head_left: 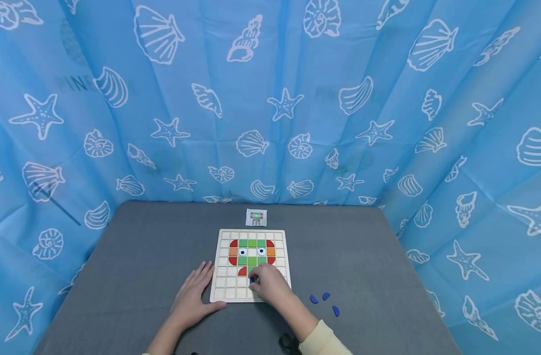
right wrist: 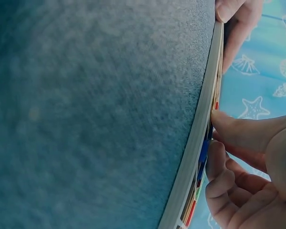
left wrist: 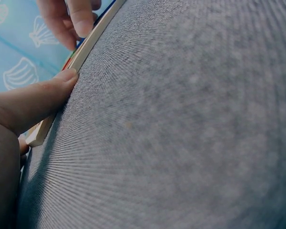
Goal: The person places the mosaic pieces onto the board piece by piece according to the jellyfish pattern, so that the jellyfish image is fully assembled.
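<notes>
A wooden grid board (head_left: 226, 293) lies on the table with red, green, orange and eye-marked tiles set into its squares. My left hand (head_left: 192, 298) rests at its near left corner, fingers spread along the left side and thumb at the front edge. Over the lower middle of the grid, my right hand (head_left: 270, 285) pinches a small blue piece (right wrist: 204, 150) between thumb and fingers, close to the surface. That hand covers several squares of the board in the head view. A red quarter-round tile (head_left: 242, 271) sits just left of the right fingertips.
Three blue half-round pieces (head_left: 326, 296) lie on the grey table (head_left: 363, 256) to the right of the board. Behind the board is a small picture card (head_left: 256, 217) with a tile figure. A blue curtain (head_left: 270, 123) with shell prints hangs along the table's far edge.
</notes>
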{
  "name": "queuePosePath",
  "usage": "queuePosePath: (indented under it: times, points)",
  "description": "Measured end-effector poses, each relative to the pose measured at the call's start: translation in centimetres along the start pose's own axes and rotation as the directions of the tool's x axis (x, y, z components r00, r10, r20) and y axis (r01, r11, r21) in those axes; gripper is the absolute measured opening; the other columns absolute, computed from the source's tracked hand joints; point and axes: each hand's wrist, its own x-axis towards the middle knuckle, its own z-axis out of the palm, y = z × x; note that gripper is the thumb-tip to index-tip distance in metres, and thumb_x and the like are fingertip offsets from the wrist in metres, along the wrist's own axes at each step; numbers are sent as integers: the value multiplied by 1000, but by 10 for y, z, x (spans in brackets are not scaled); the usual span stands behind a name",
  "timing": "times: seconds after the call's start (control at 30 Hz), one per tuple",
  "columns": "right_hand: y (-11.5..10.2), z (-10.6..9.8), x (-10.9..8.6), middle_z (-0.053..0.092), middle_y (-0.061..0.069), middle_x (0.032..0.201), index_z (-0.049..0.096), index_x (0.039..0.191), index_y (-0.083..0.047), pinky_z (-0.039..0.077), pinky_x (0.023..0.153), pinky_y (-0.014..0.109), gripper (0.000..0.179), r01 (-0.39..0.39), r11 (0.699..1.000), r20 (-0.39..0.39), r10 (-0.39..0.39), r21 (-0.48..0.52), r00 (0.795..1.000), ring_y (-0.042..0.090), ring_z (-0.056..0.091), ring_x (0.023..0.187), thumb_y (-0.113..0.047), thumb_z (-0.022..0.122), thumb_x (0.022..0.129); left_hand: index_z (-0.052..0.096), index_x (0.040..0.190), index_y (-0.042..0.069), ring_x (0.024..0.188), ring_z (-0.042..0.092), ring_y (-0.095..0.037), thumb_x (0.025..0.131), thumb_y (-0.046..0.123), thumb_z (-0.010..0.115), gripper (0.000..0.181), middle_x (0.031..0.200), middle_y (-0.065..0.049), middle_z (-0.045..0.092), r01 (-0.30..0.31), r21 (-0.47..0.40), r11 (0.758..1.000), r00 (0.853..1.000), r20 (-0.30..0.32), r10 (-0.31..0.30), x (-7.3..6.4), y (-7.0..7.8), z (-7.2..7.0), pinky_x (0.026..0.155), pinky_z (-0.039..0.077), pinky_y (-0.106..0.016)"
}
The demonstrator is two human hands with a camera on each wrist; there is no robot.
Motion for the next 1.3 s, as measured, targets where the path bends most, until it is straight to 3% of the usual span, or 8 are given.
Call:
queuePosePath:
  times: [0.13,0.37,0.5,0.67,0.9,1.07,1.2,1.3]
  points:
    - [0,-1,-1,66,0,88,79,101,-7,49,62,22,18,-15,1000,10,15,11,1000,4,53,73,-11,82,84,33,159,14,156,20,-26,70,84,66,117,166,-3,28,7,7,1000,1000,16,-7,0,0,-1,125,16,-49]
    - [3,-13,-5,70,2,92,79,101,-7,49,64,22,17,28,1000,-25,-28,13,999,5,52,73,-12,81,85,32,159,13,156,20,-28,70,84,66,118,166,-4,28,18,12,1000,999,28,-19,0,1,-1,125,17,-50]
    - [9,-23,-14,67,-2,84,78,99,-7,47,61,21,13,28,999,-52,-26,39,998,4,51,69,-15,78,89,33,159,13,156,20,-28,70,84,66,119,166,-5,29,13,17,1000,1000,19,-13,0,1,0,125,17,-51]
    - [20,-35,-29,61,-9,75,78,100,-7,45,58,20,15,-16,999,-77,20,47,997,2,49,65,-17,78,89,34,158,12,155,21,-29,70,83,67,118,165,-6,30,1,15,1000,1000,4,-1,0,1,0,125,18,-52]
    - [40,-45,-52,62,-9,77,77,101,-8,45,59,22,16,-78,997,-139,80,15,987,1,50,67,-15,79,87,38,157,11,154,25,-30,69,79,71,116,164,-7,34,-10,8,1000,1000,-29,10,-1,2,1,124,20,-53]
    - [53,-52,-67,64,-5,81,77,99,-8,47,58,23,19,-154,988,-183,148,-21,972,3,53,67,-11,83,81,36,158,13,155,22,-28,70,80,70,116,165,-5,31,-1,-4,1000,1000,-13,1,-1,2,-1,124,18,-51]
    - [67,-55,-77,63,-3,83,77,96,-10,52,61,29,22,-269,960,-151,254,-84,955,8,58,72,-12,87,76,35,158,13,155,22,-29,71,81,69,116,165,-5,31,-16,3,1000,1000,-17,16,-1,1,0,124,18,-52]
    - [76,-57,-83,60,-1,83,76,93,-11,54,64,33,22,-305,948,-109,294,-96,950,11,59,74,-9,88,75,35,158,12,154,24,-31,70,79,71,116,165,-7,31,-21,-2,1000,999,-29,21,-2,1,0,124,20,-53]
